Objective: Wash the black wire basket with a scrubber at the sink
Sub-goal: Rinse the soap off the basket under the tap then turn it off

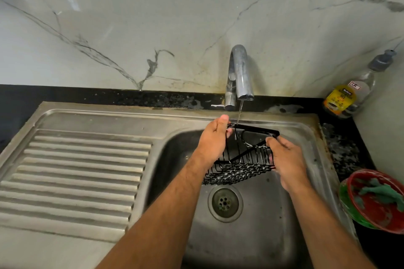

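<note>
The black wire basket (242,166) hangs tilted over the steel sink (258,225), right under the tap (240,74). A thin stream of water runs onto its back rim, and white foam clings to the wires. My left hand (215,140) grips the basket's left end at the top rim. My right hand (286,161) grips its right end, fingers curled round the wires. The green scrubber (380,190) lies in a red and green bowl (371,218) on the counter at the right, in neither hand.
A ribbed steel drainboard (72,172) fills the left side. The drain (225,203) sits below the basket. A dish soap bottle (352,91) stands at the back right corner on the black counter. A marble wall rises behind the tap.
</note>
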`<state>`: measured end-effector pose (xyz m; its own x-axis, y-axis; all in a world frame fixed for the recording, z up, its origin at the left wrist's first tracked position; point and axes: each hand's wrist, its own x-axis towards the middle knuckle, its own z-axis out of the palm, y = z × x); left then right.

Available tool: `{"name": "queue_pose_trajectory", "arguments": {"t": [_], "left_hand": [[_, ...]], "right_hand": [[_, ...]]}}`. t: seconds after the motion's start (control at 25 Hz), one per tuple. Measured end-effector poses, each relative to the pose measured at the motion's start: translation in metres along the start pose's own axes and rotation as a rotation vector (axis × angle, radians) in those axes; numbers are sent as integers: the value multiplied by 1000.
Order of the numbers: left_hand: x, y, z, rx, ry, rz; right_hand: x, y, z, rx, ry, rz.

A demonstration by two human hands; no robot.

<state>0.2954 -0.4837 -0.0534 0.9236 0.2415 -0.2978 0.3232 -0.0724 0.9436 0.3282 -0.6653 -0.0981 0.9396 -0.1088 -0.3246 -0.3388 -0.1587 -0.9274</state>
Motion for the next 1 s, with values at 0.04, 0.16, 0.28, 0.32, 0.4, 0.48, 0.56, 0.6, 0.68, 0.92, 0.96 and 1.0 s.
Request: {"name": "queue_pose_trajectory", "arguments": {"t": [0.04, 0.16, 0.28, 0.32, 0.4, 0.48, 0.56, 0.6, 0.68, 0.92, 0.96, 1.0], "left_hand": [[0, -1, 2, -55, -19, -27], [3, -6, 9, -84, -40, -21], [4, -7, 18, -42, -31, -2], [4, -7, 19, -33, -30, 10], [4, -6, 19, -33, -12, 29], [0, -3, 13, -30, 13, 42], [-4, -3, 4, -47, 64, 57], [-6, -3, -1, -66, 94, 61], [-12, -3, -11, -110, 171, 85], [-27, -8, -30, 104, 144, 163], [-28, -8, -34, 140, 135, 184], [-26, -10, -38, 158, 131, 199]], "right_hand": [[1, 1, -3, 13, -2, 8], [0, 3, -11, 37, -9, 54], [-1, 5, -16, 67, 13, 77], [-1, 6, -17, 62, 17, 68], [-3, 8, -16, 23, 29, 46], [-5, 5, -11, -24, 19, 20], [-7, -2, -3, -98, -2, -10], [-9, -5, 1, -133, -8, -28], [-12, -15, 12, -188, -9, -59], [-23, -24, 35, -302, -36, -113], [-24, -26, 38, -315, -45, -122], [-24, -27, 42, -332, -50, -130]]}}
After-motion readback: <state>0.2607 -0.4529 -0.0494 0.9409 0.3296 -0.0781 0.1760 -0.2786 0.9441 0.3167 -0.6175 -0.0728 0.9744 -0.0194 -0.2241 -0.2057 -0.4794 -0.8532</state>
